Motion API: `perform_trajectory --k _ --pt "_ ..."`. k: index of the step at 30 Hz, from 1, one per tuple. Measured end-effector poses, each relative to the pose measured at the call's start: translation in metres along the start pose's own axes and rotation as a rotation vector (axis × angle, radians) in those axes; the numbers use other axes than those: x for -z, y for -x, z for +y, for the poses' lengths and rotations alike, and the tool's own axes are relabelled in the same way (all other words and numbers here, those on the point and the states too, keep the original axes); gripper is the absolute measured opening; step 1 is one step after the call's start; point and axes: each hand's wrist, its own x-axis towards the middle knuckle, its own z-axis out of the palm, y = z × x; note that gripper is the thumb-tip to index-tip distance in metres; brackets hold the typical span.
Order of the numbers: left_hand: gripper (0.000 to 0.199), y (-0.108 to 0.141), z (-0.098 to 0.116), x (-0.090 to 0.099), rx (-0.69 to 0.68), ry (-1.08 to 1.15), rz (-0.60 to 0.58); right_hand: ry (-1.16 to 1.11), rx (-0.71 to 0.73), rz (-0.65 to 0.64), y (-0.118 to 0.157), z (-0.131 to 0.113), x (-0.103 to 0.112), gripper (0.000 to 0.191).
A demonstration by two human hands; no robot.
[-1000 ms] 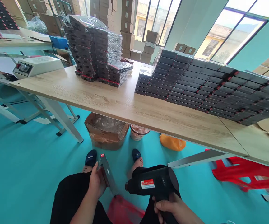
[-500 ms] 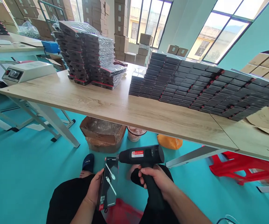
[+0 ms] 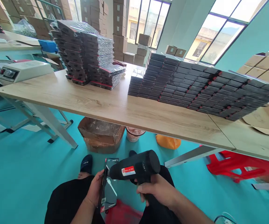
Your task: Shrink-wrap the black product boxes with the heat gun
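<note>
within the last second the slim box had been turned: a narrow side had faced up at first, and now the broad printed face did. half a second ago the nozzle of the black heat gun had been beside the box's top right corner; by this moment it had swung across to the face's left edge, close to the fingers of the left hand. for the work in hand, this seemed to put the tool over the front of the box rather than beside it. whether the nozzle touched the box, or blew any air, could not be told.

the box looked long, flat and dark, with a greyish sheen over its face. a picture of a white cable ran down the middle, partly hidden by the gun's barrel; small pale print lay along the top and bottom edges, and red showed at the lower left corner. its edges looked straight.

the left hand was grasping the box by its left long side, and the right hand was clenched round the gun's handle. the box was held up in front of the person, above a blurred red thing and lower than the near edge of the wooden surface, on which stood a wide stack of black boxes.
</note>
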Motion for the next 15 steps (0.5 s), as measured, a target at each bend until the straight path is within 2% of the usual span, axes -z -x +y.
perform_trajectory --k 2,5,7,11,15 --pt "0.005 0.001 0.000 -0.002 0.038 -0.021 -0.017 -0.032 0.052 0.019 -0.007 -0.007 -0.010 0.020" --pt "0.003 0.005 0.002 0.001 0.037 -0.018 -0.027 0.016 0.073 0.135 -0.015 -0.018 -0.012 0.020" --pt "0.004 0.006 0.002 0.004 0.038 -0.006 -0.058 0.020 0.049 0.129 -0.016 -0.024 -0.008 0.019" --pt "0.010 0.006 0.002 0.005 0.090 0.021 -0.100 -0.008 0.039 0.030 -0.013 -0.030 -0.007 0.022" --pt "0.011 0.007 0.003 0.001 0.102 0.033 -0.090 0.070 0.047 0.148 -0.017 -0.029 -0.003 0.012"
